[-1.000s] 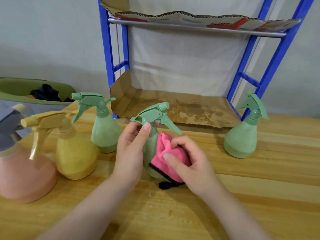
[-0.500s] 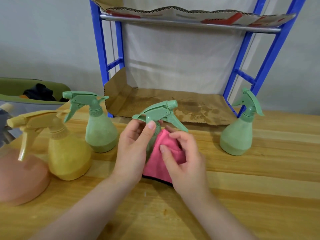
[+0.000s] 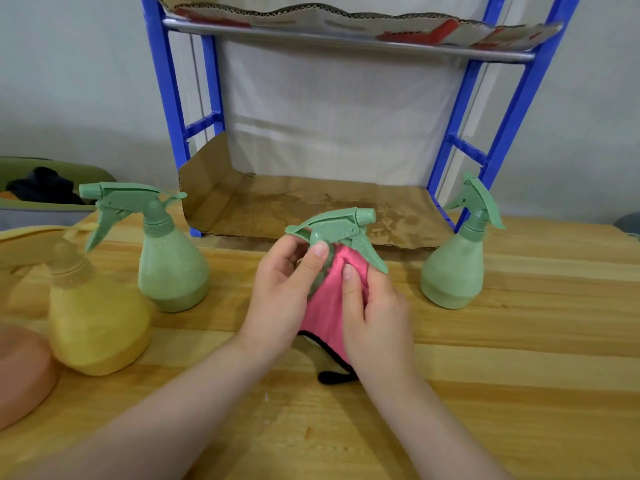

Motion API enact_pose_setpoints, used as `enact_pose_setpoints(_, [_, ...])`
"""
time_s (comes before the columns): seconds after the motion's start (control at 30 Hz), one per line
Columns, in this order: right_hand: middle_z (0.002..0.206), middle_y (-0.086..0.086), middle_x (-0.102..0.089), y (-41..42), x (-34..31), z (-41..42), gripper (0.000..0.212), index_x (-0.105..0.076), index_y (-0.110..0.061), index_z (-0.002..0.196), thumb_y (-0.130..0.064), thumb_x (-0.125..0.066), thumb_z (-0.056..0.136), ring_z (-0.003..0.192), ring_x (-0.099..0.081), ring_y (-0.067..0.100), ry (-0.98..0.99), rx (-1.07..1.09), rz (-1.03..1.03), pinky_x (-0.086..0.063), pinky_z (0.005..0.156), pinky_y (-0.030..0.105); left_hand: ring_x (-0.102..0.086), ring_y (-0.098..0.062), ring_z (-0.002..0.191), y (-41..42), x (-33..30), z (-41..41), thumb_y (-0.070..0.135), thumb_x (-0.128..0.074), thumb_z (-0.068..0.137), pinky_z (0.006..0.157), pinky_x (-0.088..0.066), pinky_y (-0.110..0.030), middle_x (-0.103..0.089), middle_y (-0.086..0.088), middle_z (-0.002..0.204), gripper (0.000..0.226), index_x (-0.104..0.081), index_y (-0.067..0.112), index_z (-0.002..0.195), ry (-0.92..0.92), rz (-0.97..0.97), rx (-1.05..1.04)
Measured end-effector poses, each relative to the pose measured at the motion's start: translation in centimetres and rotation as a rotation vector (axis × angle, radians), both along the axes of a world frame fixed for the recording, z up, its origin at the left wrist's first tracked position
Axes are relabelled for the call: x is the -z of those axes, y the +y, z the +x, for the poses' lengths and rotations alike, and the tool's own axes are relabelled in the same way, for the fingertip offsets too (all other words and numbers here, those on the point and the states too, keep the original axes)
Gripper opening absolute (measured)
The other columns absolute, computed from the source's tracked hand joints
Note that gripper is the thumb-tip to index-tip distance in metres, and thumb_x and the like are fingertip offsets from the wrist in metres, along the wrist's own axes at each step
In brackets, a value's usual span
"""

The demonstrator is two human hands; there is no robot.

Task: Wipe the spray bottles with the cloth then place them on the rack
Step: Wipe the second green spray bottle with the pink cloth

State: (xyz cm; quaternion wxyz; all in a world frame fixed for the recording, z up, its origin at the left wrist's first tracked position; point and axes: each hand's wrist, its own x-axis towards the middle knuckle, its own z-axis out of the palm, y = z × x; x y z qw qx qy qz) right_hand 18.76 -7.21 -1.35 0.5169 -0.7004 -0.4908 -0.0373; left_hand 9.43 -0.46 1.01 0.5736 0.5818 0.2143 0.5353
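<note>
A green spray bottle (image 3: 341,226) stands at the table's middle, its body mostly hidden. My left hand (image 3: 282,289) grips its neck just under the trigger head. My right hand (image 3: 374,313) holds a pink cloth (image 3: 323,313) with a black edge against the bottle's body. Two more green bottles stand on the table, one on the left (image 3: 169,268) and one on the right (image 3: 457,268). A yellow bottle (image 3: 97,320) and a pink bottle (image 3: 20,372) stand at the far left. The blue rack (image 3: 519,98) rises behind, its lower shelf lined with cardboard (image 3: 311,209).
The wooden table (image 3: 519,375) stretches toward me and to the right. A green bin (image 3: 20,202) with dark items sits beyond the table's left edge. A cardboard sheet (image 3: 346,22) covers the rack's upper shelf. A grey wall stands behind.
My right hand has slid the pink cloth up the bottle's body toward its neck. The cloth now spreads over more of the bottle. The view has shifted slightly.
</note>
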Motion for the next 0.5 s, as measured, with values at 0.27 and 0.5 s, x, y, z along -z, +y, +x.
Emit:
enact_pose_setpoints(0.27, [0.105, -0.008, -0.071, -0.2, -1.0, 0.8, 0.059, -0.061, -0.022, 0.123, -0.061, -0.062, 0.079, 0.095, -0.067, 0.013, -0.037, -0.213, 0.004, -0.055, 0.081, 0.037, -0.059, -0.026, 0.086, 0.1, -0.4, -0.4, 0.024, -0.066, 0.088, 0.077, -0.051, -0.040, -0.064, -0.015, 0.090, 0.026, -0.059, -0.001, 0.091, -0.082, -0.035, 0.113])
enact_pose_setpoints(0.5, [0.103, -0.013, -0.069, -0.2, -0.6, 0.2, 0.070, -0.061, -0.024, 0.120, -0.070, -0.063, 0.068, 0.093, -0.065, 0.006, 0.047, -0.187, -0.044, -0.053, 0.080, 0.027, -0.065, -0.022, 0.089, 0.5, -0.8, -1.1, 0.021, -0.062, 0.090, 0.081, -0.056, -0.032, -0.070, -0.011, 0.094, 0.023, -0.064, 0.000, 0.098, -0.207, -0.162, 0.195])
